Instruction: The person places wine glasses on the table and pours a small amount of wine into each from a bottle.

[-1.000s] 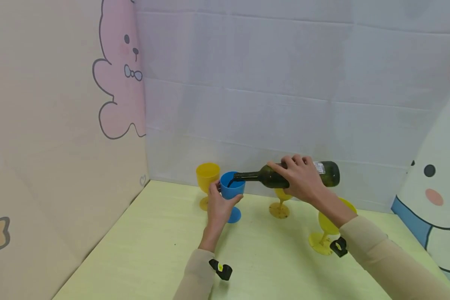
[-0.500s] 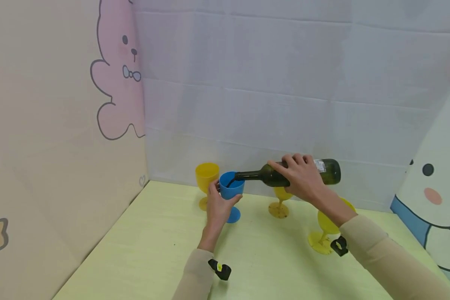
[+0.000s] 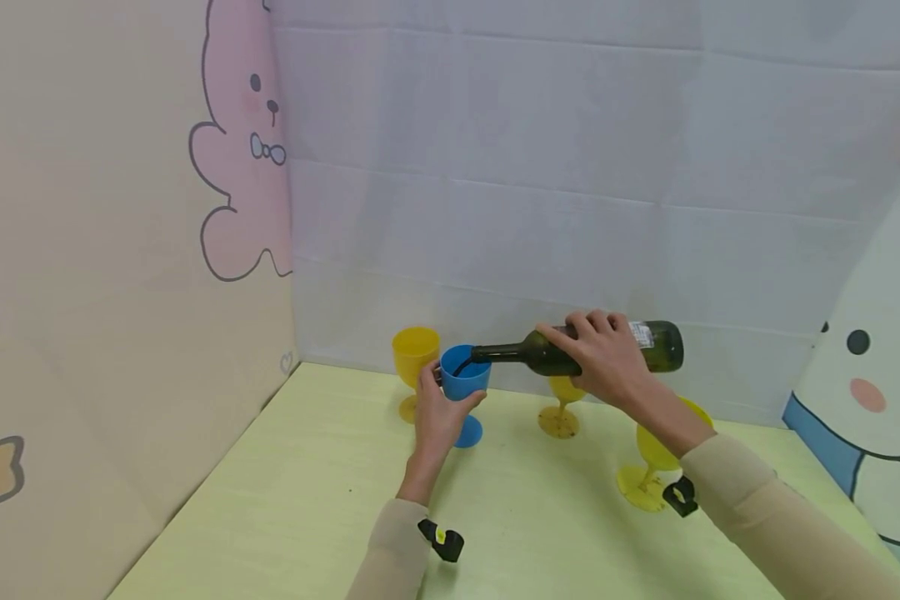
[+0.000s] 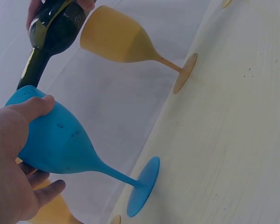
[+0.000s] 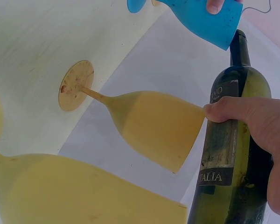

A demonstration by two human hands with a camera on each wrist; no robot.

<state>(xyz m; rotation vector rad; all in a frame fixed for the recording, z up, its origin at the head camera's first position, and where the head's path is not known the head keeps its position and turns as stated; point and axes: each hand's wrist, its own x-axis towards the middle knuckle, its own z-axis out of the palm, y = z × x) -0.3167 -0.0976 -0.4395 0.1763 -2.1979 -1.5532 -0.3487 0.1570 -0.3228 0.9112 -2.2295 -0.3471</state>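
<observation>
My left hand [image 3: 438, 415] grips the bowl of a blue goblet [image 3: 467, 387], thumb on the near side. In the left wrist view the goblet's foot [image 4: 143, 186] meets the table. My right hand [image 3: 607, 360] holds a dark green wine bottle [image 3: 546, 353] round its body, tipped nearly level with its neck pointing left. The bottle's mouth lies over the goblet's rim, and a dark stream [image 3: 461, 366] runs from it into the bowl. How full the goblet is cannot be made out. A label [image 5: 217, 161] shows on the bottle in the right wrist view.
Yellow goblets stand around: one [image 3: 416, 346] just behind the blue goblet's left side, one [image 3: 558, 421] under the bottle, one [image 3: 648, 454] below my right forearm. The pale yellow table [image 3: 330, 517] ends at a white cloth backdrop [image 3: 495, 208] and a printed left wall [image 3: 120, 333].
The hands, bottle and blue goblet hold nearly the same pose throughout. Dark liquid keeps running into the goblet. The head view shifts only slightly.
</observation>
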